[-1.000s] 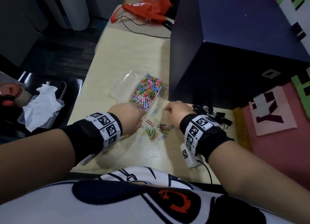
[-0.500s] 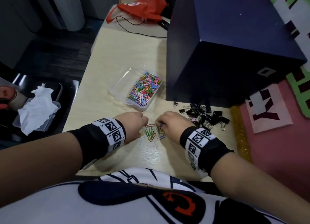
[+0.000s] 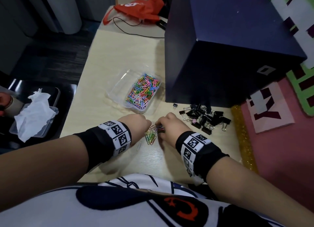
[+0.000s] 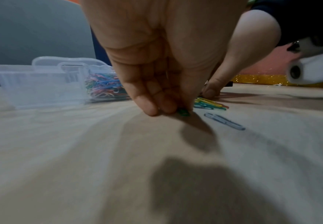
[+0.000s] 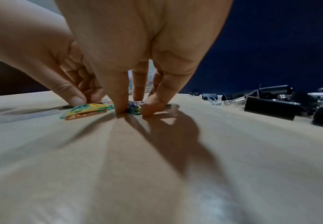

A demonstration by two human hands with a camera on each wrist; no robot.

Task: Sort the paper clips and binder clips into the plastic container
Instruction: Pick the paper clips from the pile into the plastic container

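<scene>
Two hands are seen low on the worktop (image 3: 108,60) from the head view, fingers bunched at a small scatter of loose paper clips (image 3: 150,137). The left hand (image 3: 134,126) and right hand (image 3: 169,126) sit either side of that scatter. Just beyond, the clear plastic container (image 3: 117,89) holds a coloured heap of clips in its right compartment; the left compartment appears bare. A pile of black binder clips (image 3: 203,117) lies to the right, near the dark blue box (image 3: 229,48).

Left wrist view: fingertips (image 4: 151,108) are curled down and a green clip (image 4: 183,112) is pinched against the worktop. A pale clip (image 4: 224,121) lies apart, nearer the camera.

Right wrist view: fingertips (image 5: 121,109) are closed around a small cluster of clips (image 5: 134,109), pressed to the surface; a further fan of yellow, green and orange clips (image 5: 85,111) lies just beside.

Handling, as judged: the clips are light, thin, springy wire, smooth-coated and flat on the surface, so they are likely to slip or tangle. A hold is best taken by raking several together and pinching across the loops.
</scene>
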